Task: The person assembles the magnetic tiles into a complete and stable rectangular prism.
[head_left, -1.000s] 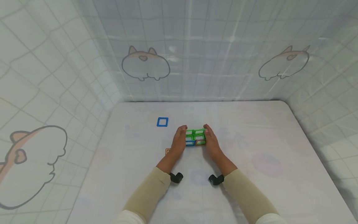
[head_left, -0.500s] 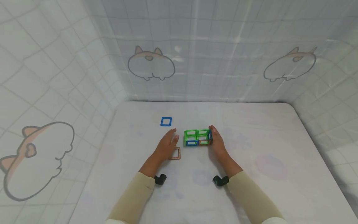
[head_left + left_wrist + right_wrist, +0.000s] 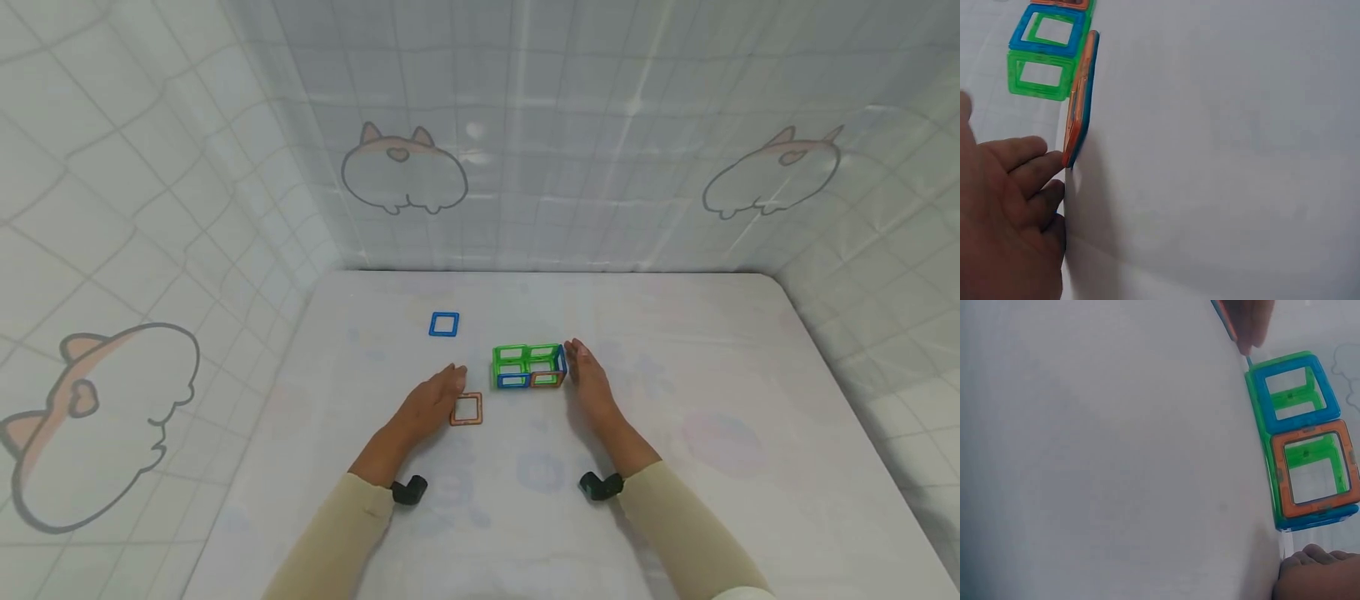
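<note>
A box built of magnetic tiles (image 3: 532, 381), green with blue and orange tiles along its front, stands on the table in the head view. Beside its right end is my right hand (image 3: 594, 392), fingers extended; a small gap parts them from the box in the right wrist view. My left hand (image 3: 427, 408) is at the left edge of a loose orange tile (image 3: 480, 409), the fingertips touching that edge. Seen from the left wrist, the orange tile (image 3: 1077, 115) has a blue layer against its underside, and the thumb stands apart from it.
A loose blue square tile (image 3: 444, 335) lies farther back, left of the box. The white table (image 3: 675, 517) is bordered by hanging, grid-patterned sheets (image 3: 570, 192) at the back and both sides.
My left hand has let go of the box's left side and moved left and nearer, to the orange tile. My right hand has drawn slightly away from the box's right end.
</note>
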